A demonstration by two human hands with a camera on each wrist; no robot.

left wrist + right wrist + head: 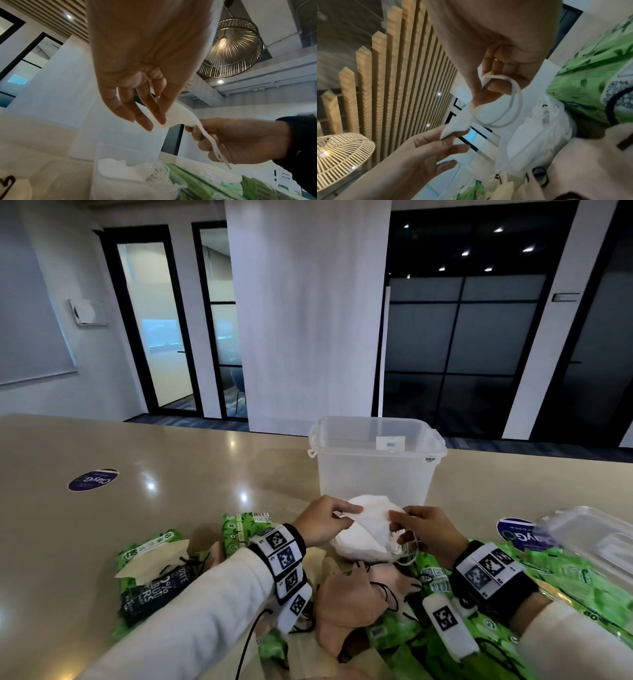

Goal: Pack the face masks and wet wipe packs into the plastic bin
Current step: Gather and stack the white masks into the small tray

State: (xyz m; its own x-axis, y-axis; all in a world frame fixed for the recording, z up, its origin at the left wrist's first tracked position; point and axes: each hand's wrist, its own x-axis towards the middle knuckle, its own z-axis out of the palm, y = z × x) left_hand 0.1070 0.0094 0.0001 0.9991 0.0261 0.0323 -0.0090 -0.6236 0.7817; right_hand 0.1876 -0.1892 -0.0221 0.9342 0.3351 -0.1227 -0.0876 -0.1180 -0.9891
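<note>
You have one white face mask [371,520] lifted between your two hands, above a small heap of more white masks [359,546] whose number you cannot count. One clear plastic bin [375,463] stands upright just beyond your hands, its mouth open upward, with a small white label on its far wall and a barcode sticker on its right rim. At least two pink masks [346,607] with black ear loops lie near you. Green wet wipe packs [239,530] are scattered left and right on the beige table [137,508]; several show, but they overlap too much for a sure count. One clear lid [596,539] lies at the far right.

The mask you hold is folded flat, plain white, and seen edge-on from the left wrist it is a thin curved strip. Its long axis runs left to right between your hands, tilting down toward the right, where its white ear loops [508,105] hang in a ring.

Your left hand [320,522] pinches the mask's left tip between thumb and fingers, the other fingers loosely spread. Your right hand [426,530] has its fingers curled, with thumb and forefinger clamped on the right end, where the loops join.
</note>
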